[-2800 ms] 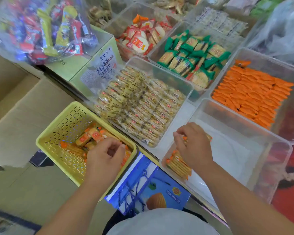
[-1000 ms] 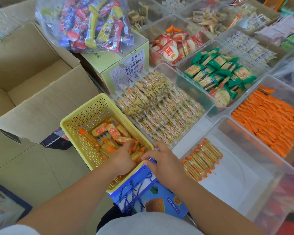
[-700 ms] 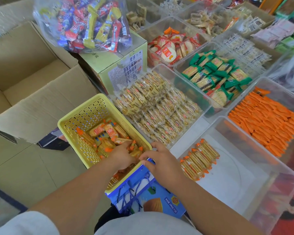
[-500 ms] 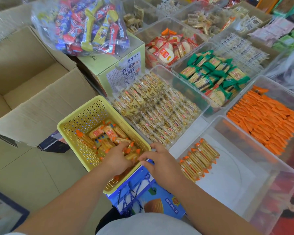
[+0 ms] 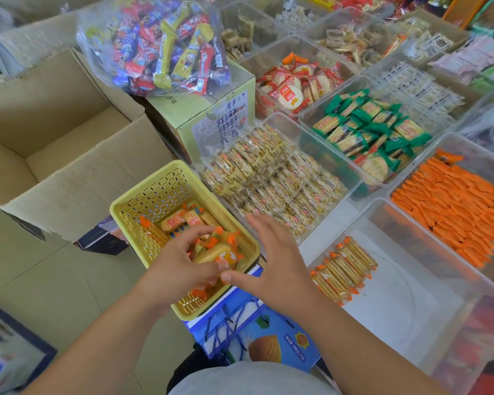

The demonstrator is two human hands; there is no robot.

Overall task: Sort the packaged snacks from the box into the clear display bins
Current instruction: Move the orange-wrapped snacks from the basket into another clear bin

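Left hand (image 5: 180,266) clutches snack packets (image 5: 221,253) inside the basket (image 5: 154,189) (right hand (image 5: 277,269) spread open, alongside).

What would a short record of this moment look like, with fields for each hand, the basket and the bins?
left hand: grips a bunch of orange-tipped snack packets inside the yellow basket
right hand: open, fingers spread, holding nothing, over the basket's right rim beside the left hand
nearest clear bin: one short row of cracker packets at its left end
far clear bin: packed with orange packets
cardboard box: open, left of the basket
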